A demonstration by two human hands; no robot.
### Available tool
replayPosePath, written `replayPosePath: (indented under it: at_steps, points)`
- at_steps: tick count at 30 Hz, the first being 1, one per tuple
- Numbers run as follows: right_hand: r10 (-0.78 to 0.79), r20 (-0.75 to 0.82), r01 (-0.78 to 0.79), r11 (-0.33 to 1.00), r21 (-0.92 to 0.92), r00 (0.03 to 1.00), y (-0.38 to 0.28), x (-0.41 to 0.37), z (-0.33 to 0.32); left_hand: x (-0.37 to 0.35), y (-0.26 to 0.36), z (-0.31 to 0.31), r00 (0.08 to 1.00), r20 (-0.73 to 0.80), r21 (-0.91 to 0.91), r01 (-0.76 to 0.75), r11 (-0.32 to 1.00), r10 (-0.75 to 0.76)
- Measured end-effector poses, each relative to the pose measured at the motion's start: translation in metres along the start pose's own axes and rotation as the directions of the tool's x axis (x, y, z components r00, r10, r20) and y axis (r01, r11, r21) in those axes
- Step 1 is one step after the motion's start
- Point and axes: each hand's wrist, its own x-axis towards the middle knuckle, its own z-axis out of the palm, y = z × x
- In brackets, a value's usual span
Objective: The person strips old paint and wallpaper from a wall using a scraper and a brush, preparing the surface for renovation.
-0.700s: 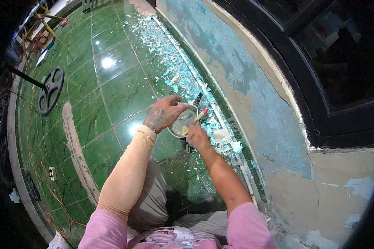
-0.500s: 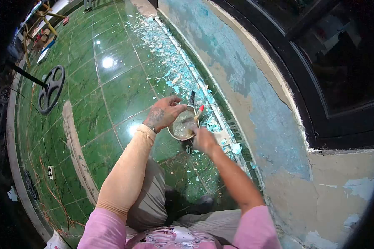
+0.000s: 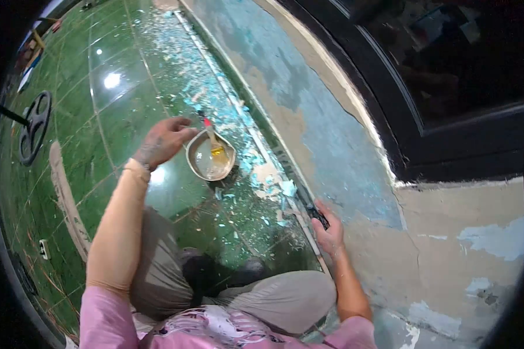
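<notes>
Scraper (image 3: 309, 207) in right hand's (image 3: 330, 234) tight grip, long axis up-left along wall (image 3: 343, 157) (left hand's (image 3: 162, 141) round bowl (image 3: 190, 156))

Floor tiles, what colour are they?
The floor tiles are shiny dark green with paler marbled streaks; the head view shows them best.

— Which colours are seen at the bowl (image 3: 211, 156)?
— Pale grey is shown by the bowl, with a yellow smear inside and a red-tipped brush (image 3: 206, 124) across its rim. Glossy green marbled floor tiles (image 3: 116, 122) lie under it, strewn with turquoise flakes (image 3: 273, 187).
— And beside the bowl?
— A dark tattoo is worn on the left hand (image 3: 160, 142) at its rim, above a beige sleeve (image 3: 117, 227). Beyond the bowl, the wall (image 3: 308, 116) is patched turquoise and beige, where a black tool (image 3: 313, 212) is gripped by the right hand (image 3: 329, 232).
</notes>
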Motion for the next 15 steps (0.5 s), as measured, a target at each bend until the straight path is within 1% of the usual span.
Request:
replayPosePath:
  at_steps: [1, 2, 4, 5, 7, 9, 10, 11, 14, 15]
  points:
    - [0.416, 0.113, -0.429, 0.842, 0.328, 0.902, 0.014, -0.025, -0.001, 0.005, -0.011, -0.003, 0.998, 0.06, -0.006, 0.023, 1.0, -0.022]
    - [0.485, 0.083, -0.478, 0.794, 0.375, 0.871, 0.023, -0.045, -0.004, 0.001, -0.011, -0.004, 0.999, 0.044, 0.007, 0.01, 1.0, -0.01]
    - [0.607, 0.042, -0.551, 0.687, 0.474, 0.793, 0.034, -0.075, -0.008, -0.007, 0.002, -0.01, 0.998, 0.054, 0.07, 0.032, 0.997, -0.036]
    - [0.62, 0.001, -0.554, 0.7, 0.45, 0.784, 0.037, -0.085, -0.009, -0.009, 0.004, -0.012, 0.998, 0.05, 0.047, 0.044, 0.998, -0.047]
    - [0.555, -0.139, -0.475, 0.795, 0.377, 0.82, 0.063, -0.096, 0.006, -0.011, 0.003, -0.012, 0.997, 0.039, 0.002, 0.067, 0.998, -0.067]
    - [0.524, -0.211, -0.45, 0.835, 0.315, 0.825, 0.081, -0.1, 0.014, -0.005, -0.007, -0.007, 0.998, 0.038, -0.01, 0.06, 0.998, -0.059]
    - [0.534, -0.215, -0.466, 0.834, 0.297, 0.818, 0.073, -0.082, 0.016, -0.003, -0.008, -0.003, 0.998, 0.038, -0.014, 0.052, 0.999, -0.052]
    - [0.541, -0.219, -0.48, 0.832, 0.278, 0.812, 0.064, -0.064, 0.017, -0.002, -0.005, 0.0, 0.998, 0.051, 0.043, 0.031, 0.999, -0.033]
    - [0.303, -0.346, -0.293, 0.952, 0.083, 0.888, 0.045, -0.031, 0.028, -0.009, 0.003, 0.013, 0.996, 0.084, 0.198, -0.01, 0.98, -0.007]
    - [0.47, -0.28, -0.438, 0.882, 0.173, 0.837, 0.031, -0.032, 0.023, -0.014, 0.009, 0.015, 0.997, 0.083, 0.24, -0.016, 0.971, -0.004]
